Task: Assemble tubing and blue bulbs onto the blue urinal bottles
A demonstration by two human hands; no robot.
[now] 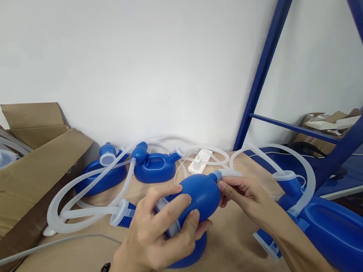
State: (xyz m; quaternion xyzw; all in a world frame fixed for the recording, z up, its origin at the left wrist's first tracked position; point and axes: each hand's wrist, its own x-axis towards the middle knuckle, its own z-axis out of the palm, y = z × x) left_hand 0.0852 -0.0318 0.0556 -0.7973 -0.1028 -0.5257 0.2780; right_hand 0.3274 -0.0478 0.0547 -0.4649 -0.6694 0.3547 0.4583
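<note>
A tan work surface (68, 269) is seen below a white wall, with an open cardboard box (28, 175) at the left and a blue rack frame (286, 17) at the right. Large blue jugs are noted: one (336, 231) at lower right, two more (153, 164) near the wall, with looped translucent hoses (72, 201) between. At centre a blue bulb (197, 197) is held clear of the surface, long axis running left to right, nozzle end to the right. The left hand (158, 238) is wrapped around the bulb's wide end, fingers clenched on it. The right hand (247, 194) is pinched at the nozzle (217, 175), where a translucent tube (232, 172) meets it. The joint lies just beyond the right fingertips; the right hand is nearer.
</note>
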